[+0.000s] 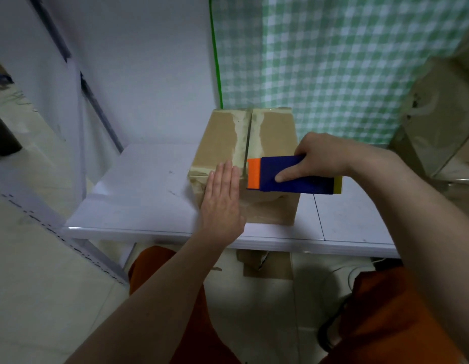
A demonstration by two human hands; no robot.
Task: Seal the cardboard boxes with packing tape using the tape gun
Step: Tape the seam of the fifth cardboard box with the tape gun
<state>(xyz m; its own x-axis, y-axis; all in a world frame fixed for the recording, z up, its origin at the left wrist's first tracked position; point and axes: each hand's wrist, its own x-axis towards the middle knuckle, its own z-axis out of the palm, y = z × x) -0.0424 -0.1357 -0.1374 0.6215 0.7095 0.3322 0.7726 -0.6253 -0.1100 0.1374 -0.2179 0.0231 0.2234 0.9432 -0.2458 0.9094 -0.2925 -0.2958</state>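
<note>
A brown cardboard box (pixel 222 135) stands on the white table (pixel 138 195), its two top flaps closed with a dark seam down the middle and pale tape marks beside it. My left hand (pixel 222 195) lies flat, fingers together, on the near left corner of the box. My right hand (pixel 317 158) grips a blue tape gun (pixel 293 177) with an orange front end and a yellow rear end. The gun sits over the near right part of the box top, its orange end just right of the seam.
A green-and-white checked curtain (pixel 333 61) hangs behind the table. A white wall panel (pixel 149 61) stands at the back left. Flat cardboard pieces (pixel 264 266) lie on the floor under the table. My knees in orange cloth (pixel 175 298) are below the table edge.
</note>
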